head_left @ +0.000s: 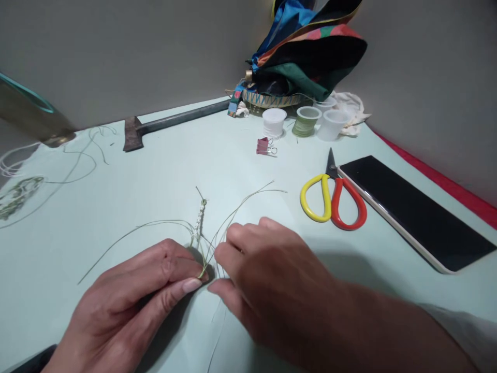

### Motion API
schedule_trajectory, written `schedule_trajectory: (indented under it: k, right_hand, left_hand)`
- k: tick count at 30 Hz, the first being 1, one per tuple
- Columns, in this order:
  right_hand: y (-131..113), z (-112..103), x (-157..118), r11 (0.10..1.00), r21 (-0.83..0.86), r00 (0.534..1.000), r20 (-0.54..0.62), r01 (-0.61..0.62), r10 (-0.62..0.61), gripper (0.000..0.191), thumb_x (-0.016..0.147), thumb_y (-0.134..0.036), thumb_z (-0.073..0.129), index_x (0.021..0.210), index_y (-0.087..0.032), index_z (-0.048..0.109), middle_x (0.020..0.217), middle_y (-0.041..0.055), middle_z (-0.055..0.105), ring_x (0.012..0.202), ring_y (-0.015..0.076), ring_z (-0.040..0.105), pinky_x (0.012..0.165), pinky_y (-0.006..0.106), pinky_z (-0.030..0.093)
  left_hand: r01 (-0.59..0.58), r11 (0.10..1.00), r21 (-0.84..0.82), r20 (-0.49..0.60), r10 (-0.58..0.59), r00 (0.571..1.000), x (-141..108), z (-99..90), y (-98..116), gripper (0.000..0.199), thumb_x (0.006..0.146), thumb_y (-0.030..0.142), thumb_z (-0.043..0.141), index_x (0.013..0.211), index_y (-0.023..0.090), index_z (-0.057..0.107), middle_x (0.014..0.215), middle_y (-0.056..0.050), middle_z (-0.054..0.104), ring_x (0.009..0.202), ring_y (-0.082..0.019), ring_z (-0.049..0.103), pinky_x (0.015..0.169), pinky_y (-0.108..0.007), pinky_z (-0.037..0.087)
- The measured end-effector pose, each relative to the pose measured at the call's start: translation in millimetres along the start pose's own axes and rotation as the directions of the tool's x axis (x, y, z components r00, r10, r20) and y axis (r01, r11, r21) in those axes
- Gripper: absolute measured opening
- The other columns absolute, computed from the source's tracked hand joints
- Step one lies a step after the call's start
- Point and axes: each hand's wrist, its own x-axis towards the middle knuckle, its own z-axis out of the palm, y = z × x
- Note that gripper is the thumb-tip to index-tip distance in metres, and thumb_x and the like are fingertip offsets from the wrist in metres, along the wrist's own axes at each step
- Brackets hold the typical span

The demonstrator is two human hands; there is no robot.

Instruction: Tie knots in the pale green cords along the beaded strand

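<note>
Green and white thin cords, knotted into a short braided strip (200, 217), lie on the pale mint bench (155, 181) just ahead of both hands in the head view. The left hand (132, 300) pinches the lower end of the knotted strip between thumb and forefinger, fingers (182, 286) closed narrowly on it, with loose strands fanning out to the left and right. The right hand (267, 280) sits just beside it, its fingers curled inward and pinching one of the fine loose strands close to the left thumb. To the right, yellow-and-red-handled scissors (333, 199) lie flat with blades shut, next to a long black-screened phone (411, 210) in a pale case. Further back stand three small round plastic spool tubs: a white one (274, 122) holding white thread, a green one (306, 120) wound with olive thread, and a clear one (333, 124) whose contents cannot be told. A pink binder clip (264, 146) rests near them. Behind sits a woven basket (272, 99) piled with multicoloured cloth (310, 46). A dark-handled hammer (171, 124) lies at the back left, and tangled green and white cord (19, 191) lies at the far left edge.
</note>
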Motion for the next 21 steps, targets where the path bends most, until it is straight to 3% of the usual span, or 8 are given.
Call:
schedule_trajectory:
  k: [4, 8, 13, 14, 15, 18, 21]
  right_hand:
    - [-3.3, 7.3, 0.3, 1.000, -0.012, 0.999, -0.042, 0.012, -0.012, 0.016, 0.078, -0.005, 0.072, 0.075, -0.017, 0.062, 0.072, 0.0021, 0.061, 0.061, 0.0173, 0.050, 0.063, 0.035, 0.041]
    - [2.6, 3.9, -2.0, 0.996, 0.075, 0.997, -0.070, 0.041, -0.036, 0.017, 0.078, 0.000, 0.065, 0.072, -0.016, 0.063, 0.067, 0.0006, 0.059, 0.056, 0.0151, 0.046, 0.057, 0.033, 0.040]
    - [-2.9, -0.2, -9.2, 0.995, 0.095, 0.999, -0.039, 0.015, -0.011, 0.019, 0.078, -0.001, 0.064, 0.095, -0.010, 0.069, 0.090, 0.0088, 0.072, 0.074, 0.0199, 0.061, 0.069, 0.035, 0.050]
    - [-5.1, 0.4, -9.4, 0.998, 0.054, 0.997, -0.075, 0.015, -0.011, 0.019, 0.079, -0.003, 0.065, 0.096, -0.010, 0.070, 0.091, 0.0096, 0.072, 0.076, 0.0215, 0.063, 0.069, 0.036, 0.050]
    - [-7.2, 1.3, -9.0, 1.000, 0.015, 0.992, -0.123, -0.005, 0.007, 0.014, 0.081, -0.003, 0.063, 0.089, -0.013, 0.069, 0.084, 0.0076, 0.071, 0.072, 0.0219, 0.062, 0.068, 0.037, 0.049]
    - [-10.8, 4.3, -7.0, 0.999, -0.024, 0.994, -0.102, -0.029, 0.026, 0.024, 0.079, 0.001, 0.052, 0.073, -0.020, 0.062, 0.067, 0.0024, 0.064, 0.059, 0.0193, 0.056, 0.058, 0.035, 0.041]
    - [-11.2, 6.3, -6.6, 0.999, -0.008, 0.993, -0.111, -0.039, 0.038, 0.024, 0.078, 0.000, 0.050, 0.070, -0.021, 0.059, 0.067, 0.0018, 0.062, 0.054, 0.0180, 0.054, 0.050, 0.034, 0.033]
  left_hand:
    - [-0.008, 1.000, 0.025, -0.012, 0.008, 1.000, -1.4, -2.9, -2.6, 0.023, 0.102, 0.018, 0.056, 0.098, 0.035, 0.071, 0.089, 0.007, 0.073, 0.081, -0.012, 0.070, 0.071, -0.016, 0.054]
    - [0.032, 0.997, 0.068, -0.058, -0.028, 0.998, -7.7, -8.2, -9.6, 0.018, 0.102, 0.021, 0.061, 0.101, 0.036, 0.072, 0.092, 0.008, 0.072, 0.085, -0.012, 0.071, 0.074, -0.015, 0.057]
    - [0.119, 0.993, 0.000, -0.117, -0.119, 0.986, -15.0, -9.1, -16.5, 0.012, 0.099, 0.026, 0.067, 0.102, 0.036, 0.074, 0.098, 0.006, 0.071, 0.094, -0.014, 0.070, 0.080, -0.016, 0.060]
    - [0.132, 0.991, -0.002, -0.122, -0.131, 0.984, -15.8, -8.5, -17.4, 0.011, 0.099, 0.028, 0.067, 0.102, 0.037, 0.075, 0.097, 0.006, 0.072, 0.094, -0.015, 0.070, 0.080, -0.016, 0.060]
    - [0.128, 0.992, 0.001, -0.135, -0.127, 0.983, -16.3, -7.9, -18.1, 0.011, 0.099, 0.031, 0.067, 0.101, 0.038, 0.075, 0.095, 0.006, 0.072, 0.092, -0.015, 0.070, 0.078, -0.016, 0.061]
    - [0.126, 0.992, 0.023, -0.157, -0.121, 0.980, -16.0, -5.8, -17.9, 0.012, 0.097, 0.036, 0.067, 0.099, 0.041, 0.077, 0.091, 0.005, 0.074, 0.087, -0.015, 0.071, 0.076, -0.017, 0.063]
    - [0.070, 0.998, 0.006, -0.175, -0.068, 0.982, -9.9, -2.9, -14.5, 0.012, 0.090, 0.037, 0.073, 0.098, 0.038, 0.082, 0.081, -0.001, 0.075, 0.081, -0.024, 0.073, 0.066, -0.028, 0.067]
